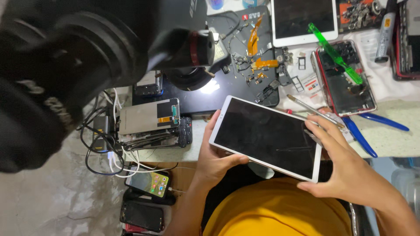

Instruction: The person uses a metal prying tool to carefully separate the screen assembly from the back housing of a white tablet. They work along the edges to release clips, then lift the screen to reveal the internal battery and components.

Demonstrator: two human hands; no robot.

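White tablet (267, 137), dark screen up, held over lap at bench edge. Left hand (216, 157) gripping its 9 o'clock edge; right hand (343, 164) clasping 3 o'clock corner, pinching metal tweezers (313, 110). Blue-handled pliers (372, 129) at 2 o'clock.

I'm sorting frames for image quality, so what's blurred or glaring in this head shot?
Head view: the big black microscope body at upper left is close and out of focus; a bright glare spot sits on the dark glossy work mat; the white-framed tablet with dark screen, held by left hand and right hand, is sharp.
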